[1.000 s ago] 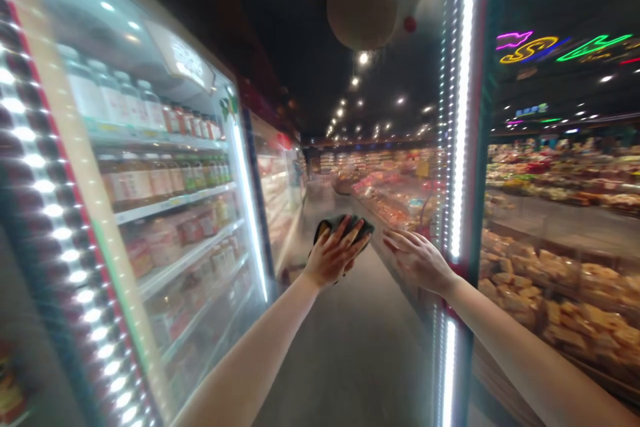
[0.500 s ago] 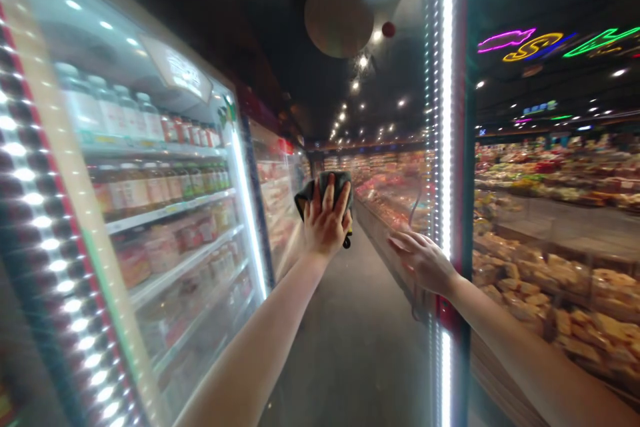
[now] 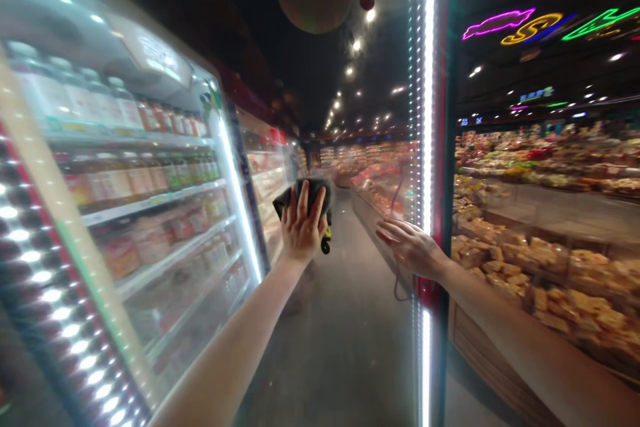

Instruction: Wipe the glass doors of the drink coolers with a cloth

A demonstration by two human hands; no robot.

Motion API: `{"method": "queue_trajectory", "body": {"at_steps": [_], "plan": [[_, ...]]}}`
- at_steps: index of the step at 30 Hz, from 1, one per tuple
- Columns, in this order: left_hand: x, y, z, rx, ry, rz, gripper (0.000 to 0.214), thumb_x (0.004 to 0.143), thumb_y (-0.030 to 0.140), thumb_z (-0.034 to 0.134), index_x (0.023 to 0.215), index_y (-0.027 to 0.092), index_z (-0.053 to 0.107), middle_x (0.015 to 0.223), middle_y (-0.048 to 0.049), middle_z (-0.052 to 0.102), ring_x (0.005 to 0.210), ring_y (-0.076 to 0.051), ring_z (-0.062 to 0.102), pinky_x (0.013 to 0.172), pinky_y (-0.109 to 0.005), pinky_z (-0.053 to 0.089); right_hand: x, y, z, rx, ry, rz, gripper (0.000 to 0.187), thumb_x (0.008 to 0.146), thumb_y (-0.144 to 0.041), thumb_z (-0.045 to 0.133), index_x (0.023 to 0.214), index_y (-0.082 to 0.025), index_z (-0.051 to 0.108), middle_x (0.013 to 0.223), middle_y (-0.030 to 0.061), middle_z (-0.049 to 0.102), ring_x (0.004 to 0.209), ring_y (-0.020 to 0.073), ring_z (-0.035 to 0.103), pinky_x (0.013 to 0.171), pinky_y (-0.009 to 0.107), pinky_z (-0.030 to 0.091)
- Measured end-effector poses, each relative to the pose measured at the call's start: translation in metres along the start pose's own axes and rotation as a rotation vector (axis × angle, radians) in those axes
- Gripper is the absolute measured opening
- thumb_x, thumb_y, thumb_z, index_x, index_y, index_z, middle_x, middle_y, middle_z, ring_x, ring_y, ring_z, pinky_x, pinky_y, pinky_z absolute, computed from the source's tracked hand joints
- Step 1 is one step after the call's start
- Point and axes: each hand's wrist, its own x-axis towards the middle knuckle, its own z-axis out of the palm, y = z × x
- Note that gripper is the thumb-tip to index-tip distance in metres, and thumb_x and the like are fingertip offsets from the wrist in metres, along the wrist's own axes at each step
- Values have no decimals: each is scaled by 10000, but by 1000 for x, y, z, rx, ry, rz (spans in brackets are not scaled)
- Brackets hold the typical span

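Dark grey cloth (image 3: 306, 188) sits bunched under the left hand (image 3: 301, 230). That hand lies flat, fingers straight and slightly spread, pressing the cloth against the glass door (image 3: 350, 334). Right hand (image 3: 411, 248) is open, fingers straight and close together, palm set to the glass just beside the door's red edge frame (image 3: 439, 147) with its lit strip. Shelves of bottles (image 3: 145, 177) stand behind glass at left. Food bins (image 3: 545, 267) lie at right.
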Motion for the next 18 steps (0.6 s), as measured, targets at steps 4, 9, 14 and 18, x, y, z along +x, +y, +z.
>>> {"method": "queue_trajectory", "body": {"at_steps": [4,9,14,18], "plan": [[39,37,12,-30,7,-48,719,941,256,557,1597,347,277,1690,-22,240,1559,-333,211,1184,-498,345,-11,9,-7,-1,-4,4,552,865,-73,580,1401,-207,606,1450,113,599,1337,241,546,1115,430,502],[-13,65,30,-15,-160,261,647,971,300,528,1578,365,315,1640,-35,360,1533,-314,293,1170,-494,335,-26,14,-10,-7,-31,13,540,854,-66,593,1378,-196,621,1462,118,590,1353,238,538,1112,432,498],[-70,44,31,14,-163,389,653,948,294,586,1555,381,362,1597,-38,436,1483,-299,396,1183,-473,320,-32,21,-13,-60,-48,-29,457,856,-73,597,1303,-137,669,1438,140,608,1315,246,570,1124,428,477],[-34,40,24,12,-55,118,663,953,271,569,1572,348,345,1658,-60,312,1512,-346,333,1176,-509,344,-35,31,-18,-100,-50,-39,439,874,-82,588,1296,-169,674,1427,102,623,1320,239,564,1139,436,454]]}}
